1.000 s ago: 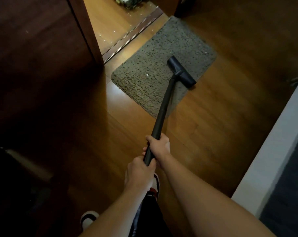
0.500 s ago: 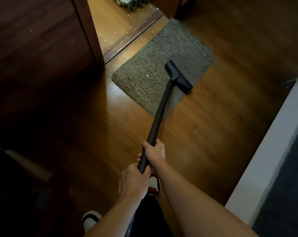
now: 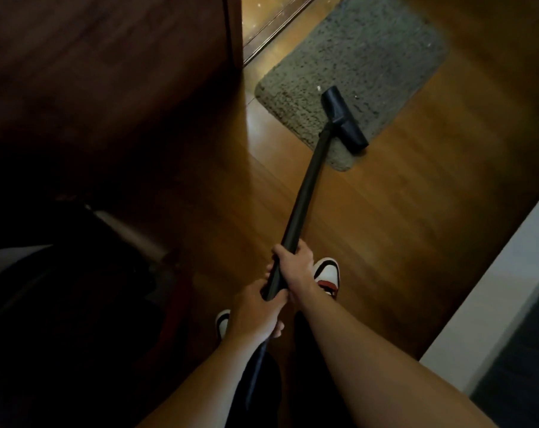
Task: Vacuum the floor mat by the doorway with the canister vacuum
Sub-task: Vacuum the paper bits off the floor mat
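Note:
A grey shaggy floor mat (image 3: 364,60) lies on the wooden floor beside the doorway at the top. The black floor nozzle (image 3: 344,120) of the vacuum rests on the mat's near corner, with a few pale crumbs on the pile near it. A long black wand (image 3: 305,196) runs from the nozzle down to me. My right hand (image 3: 294,267) grips the wand higher up, and my left hand (image 3: 256,310) grips it just below. A dark hose continues down past my left wrist. The canister is not visible.
A dark wooden door panel (image 3: 107,72) fills the upper left, with a door track (image 3: 271,29) and a lit floor beyond it. A white ledge (image 3: 490,291) runs along the right. My two white, red and black shoes (image 3: 325,274) stand under my hands.
The nozzle has been drawn back toward me, from the middle of the mat to its near corner. Both hands kept their grip and the view shifted.

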The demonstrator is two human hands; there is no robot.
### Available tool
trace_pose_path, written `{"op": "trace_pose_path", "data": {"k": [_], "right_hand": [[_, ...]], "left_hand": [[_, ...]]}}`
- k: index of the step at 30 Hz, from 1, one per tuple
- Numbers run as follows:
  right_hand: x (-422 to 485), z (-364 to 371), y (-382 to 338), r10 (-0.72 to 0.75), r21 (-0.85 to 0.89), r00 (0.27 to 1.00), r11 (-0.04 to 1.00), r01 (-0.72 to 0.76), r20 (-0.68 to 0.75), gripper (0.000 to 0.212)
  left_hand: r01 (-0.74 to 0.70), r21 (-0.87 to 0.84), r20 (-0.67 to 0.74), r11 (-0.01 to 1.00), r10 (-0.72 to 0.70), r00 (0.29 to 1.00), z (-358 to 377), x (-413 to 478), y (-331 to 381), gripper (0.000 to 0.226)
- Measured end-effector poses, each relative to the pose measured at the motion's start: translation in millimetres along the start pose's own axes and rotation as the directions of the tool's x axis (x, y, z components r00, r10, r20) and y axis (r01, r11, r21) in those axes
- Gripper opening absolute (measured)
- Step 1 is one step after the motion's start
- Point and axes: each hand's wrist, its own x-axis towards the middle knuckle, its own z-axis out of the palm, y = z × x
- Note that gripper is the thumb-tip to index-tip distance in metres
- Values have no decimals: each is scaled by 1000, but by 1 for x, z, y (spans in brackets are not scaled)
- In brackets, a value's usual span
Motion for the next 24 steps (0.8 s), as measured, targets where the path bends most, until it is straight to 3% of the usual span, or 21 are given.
{"op": "trace_pose_path", "data": {"k": [11, 19, 24], "right_hand": [[-6, 35, 28, 56, -82, 995, 995, -49, 87, 32], [31, 10, -27, 13, -121, 991, 993, 3, 132, 23], [67, -20, -76, -4, -129, 994, 991, 18, 105, 21]], "left_hand": [[43, 21, -88, 999, -41, 995, -20, -3, -36, 22], [2, -182, -118, 983, -24, 993, 13, 20, 23, 24], [-15, -214, -107, 977, -8, 994, 44, 42, 79, 25]]}}
